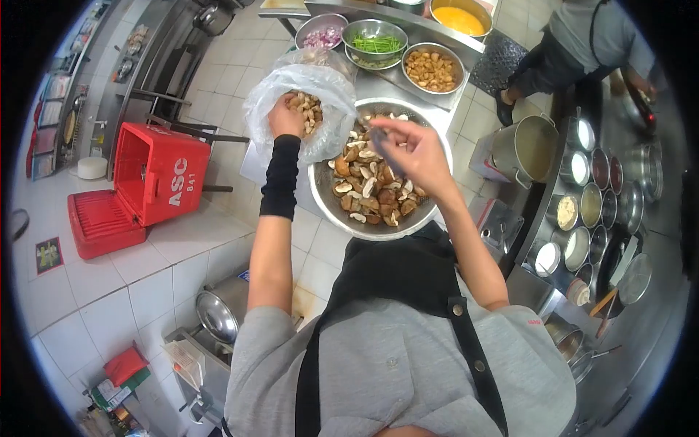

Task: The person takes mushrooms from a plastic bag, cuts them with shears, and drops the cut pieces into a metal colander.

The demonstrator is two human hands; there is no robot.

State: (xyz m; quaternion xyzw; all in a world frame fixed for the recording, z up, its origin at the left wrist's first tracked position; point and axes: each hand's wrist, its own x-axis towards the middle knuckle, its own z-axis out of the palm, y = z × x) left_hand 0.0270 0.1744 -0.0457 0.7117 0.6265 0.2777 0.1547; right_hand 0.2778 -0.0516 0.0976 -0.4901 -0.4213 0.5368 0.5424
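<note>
My left hand (285,118), with a black sleeve on the forearm, is inside a clear plastic bag (333,135). Its fingers curl beside cut mushroom pieces (309,111), and what they hold is hidden. Over the large metal colander (320,207), my right hand (422,156) is closed on a dark, blurred blade-like object (388,151). Brown and white cut mushrooms (371,191) fill much of the colander, below and left of my right hand. The bag stands against the colander's upper left side.
Bowls of chopped onion (322,38), green stalks (375,44) and brown chunks (432,69) stand beyond the colander. A red box (156,175) lies open at left. A person (582,36) stands upper right, near a large pot (535,149) and several seasoning containers.
</note>
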